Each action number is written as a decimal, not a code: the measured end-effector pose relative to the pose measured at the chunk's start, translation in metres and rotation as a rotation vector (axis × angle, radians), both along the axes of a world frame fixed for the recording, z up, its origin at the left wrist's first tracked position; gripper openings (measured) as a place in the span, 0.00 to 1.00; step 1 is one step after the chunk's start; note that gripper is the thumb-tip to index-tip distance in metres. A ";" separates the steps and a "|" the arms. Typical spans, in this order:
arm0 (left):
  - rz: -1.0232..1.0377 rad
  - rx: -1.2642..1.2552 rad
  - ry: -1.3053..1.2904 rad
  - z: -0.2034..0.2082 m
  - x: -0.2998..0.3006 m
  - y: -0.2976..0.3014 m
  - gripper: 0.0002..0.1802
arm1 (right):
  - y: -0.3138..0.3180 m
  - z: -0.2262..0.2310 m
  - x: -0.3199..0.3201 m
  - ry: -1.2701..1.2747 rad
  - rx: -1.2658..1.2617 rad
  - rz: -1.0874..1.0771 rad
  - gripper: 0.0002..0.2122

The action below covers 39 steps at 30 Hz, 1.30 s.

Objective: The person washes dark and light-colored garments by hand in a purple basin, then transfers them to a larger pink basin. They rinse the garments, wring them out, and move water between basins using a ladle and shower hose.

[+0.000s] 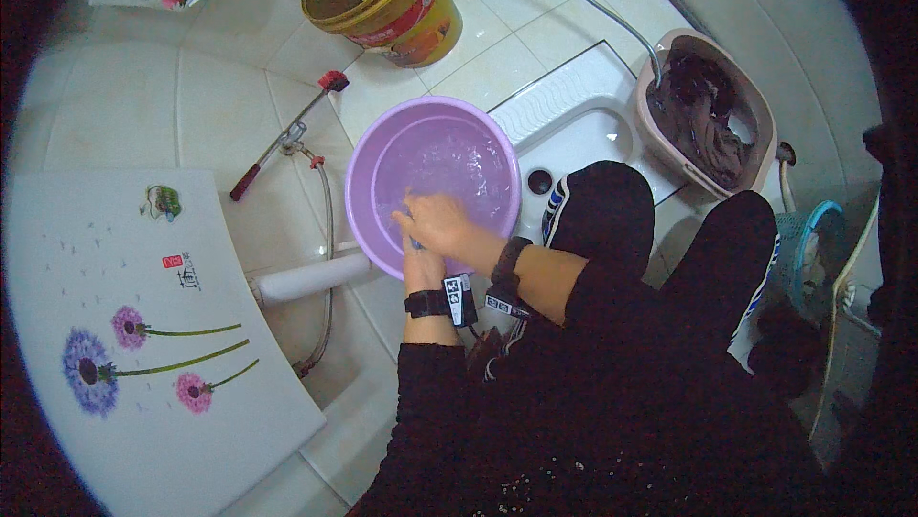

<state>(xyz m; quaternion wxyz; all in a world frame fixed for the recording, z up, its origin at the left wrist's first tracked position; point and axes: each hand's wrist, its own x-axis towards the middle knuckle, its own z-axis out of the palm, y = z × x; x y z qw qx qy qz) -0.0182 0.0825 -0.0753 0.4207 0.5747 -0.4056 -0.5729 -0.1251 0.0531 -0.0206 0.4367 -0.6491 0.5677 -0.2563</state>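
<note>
A purple plastic basin with water in it stands in front of me on the tiled floor. My hands meet over its near rim. My right hand reaches across from the right with its fingers curled over my left hand. A small bluish spot shows between them, too little to name. Most of my left hand's fingers are hidden under the right hand. The water looks stirred and slightly cloudy. Each wrist has a black strap with a small box on it.
A yellow bucket stands behind the basin. On the right, a pinkish tub of dark cloth and water sits by the white squat toilet, a hose running into it. A flower-printed white panel, pipe and brush are left.
</note>
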 end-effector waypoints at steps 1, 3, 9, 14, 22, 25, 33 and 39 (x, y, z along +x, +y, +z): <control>0.002 0.058 0.037 0.005 -0.004 0.002 0.20 | -0.001 0.000 -0.001 0.017 0.004 -0.020 0.17; -0.002 0.021 0.077 0.009 -0.010 -0.001 0.19 | -0.006 -0.003 -0.004 0.086 0.017 -0.078 0.17; 0.327 0.506 0.190 -0.016 -0.022 -0.030 0.20 | -0.028 -0.032 -0.035 0.182 0.064 -0.334 0.16; 0.362 0.280 0.055 -0.016 0.006 -0.044 0.28 | -0.037 -0.053 -0.041 0.176 0.120 -0.593 0.17; -0.247 0.215 -0.655 -0.066 0.024 -0.040 0.37 | -0.010 -0.087 -0.037 0.499 0.031 0.198 0.13; -0.133 0.484 -0.398 -0.063 0.015 -0.033 0.38 | -0.008 -0.087 -0.036 0.521 0.191 0.336 0.14; 0.418 0.599 0.680 0.000 0.002 -0.031 0.34 | -0.026 -0.042 -0.006 -0.156 0.229 -0.088 0.22; -0.135 -0.054 -0.231 0.023 -0.001 0.009 0.22 | 0.004 -0.002 -0.003 -0.102 0.105 0.094 0.19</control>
